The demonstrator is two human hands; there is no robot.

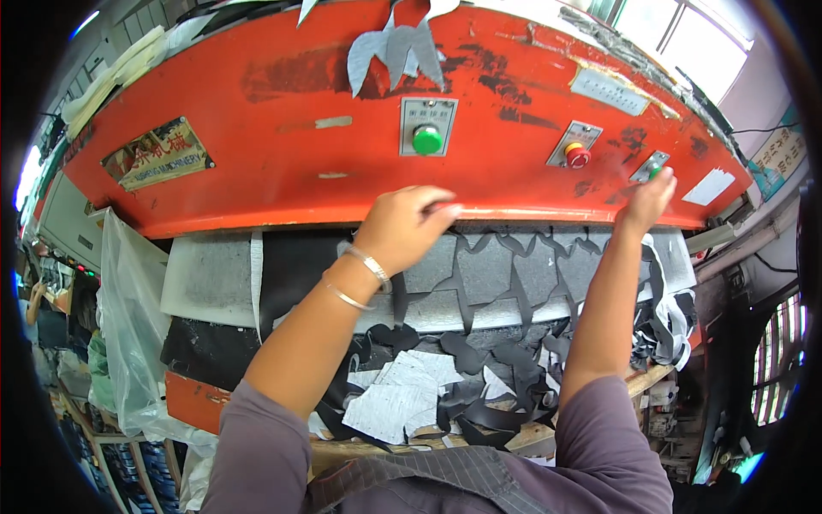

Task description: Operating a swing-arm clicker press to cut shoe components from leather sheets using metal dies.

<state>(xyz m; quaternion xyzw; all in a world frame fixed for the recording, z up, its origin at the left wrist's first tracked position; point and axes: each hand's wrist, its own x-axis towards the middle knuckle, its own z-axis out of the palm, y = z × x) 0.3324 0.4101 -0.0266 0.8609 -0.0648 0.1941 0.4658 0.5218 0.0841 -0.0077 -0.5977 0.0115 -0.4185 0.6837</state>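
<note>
Red press [300, 163], black scraps [492, 417] along the surface's [651, 379] front edge
Left hand [404, 224] half-curled, right hand [648, 201] loosely bent at a green button [656, 172] (cannot tell if either holds anything).

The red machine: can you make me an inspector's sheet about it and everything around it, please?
Surface: pale board, with grey smudges.
Job's things: red machine with big green button and red button; grey pieces on the board.
Clutter: pale scraps and black scraps heaped in front of the board.
Hands: left hand by the machine's lower edge, grip unclear; right hand at the small green button, partly hiding it; pressing unclear.
Cables: dark cable near the right wall.
Surroundings: plastic bag at left, bright window at upper right.
</note>
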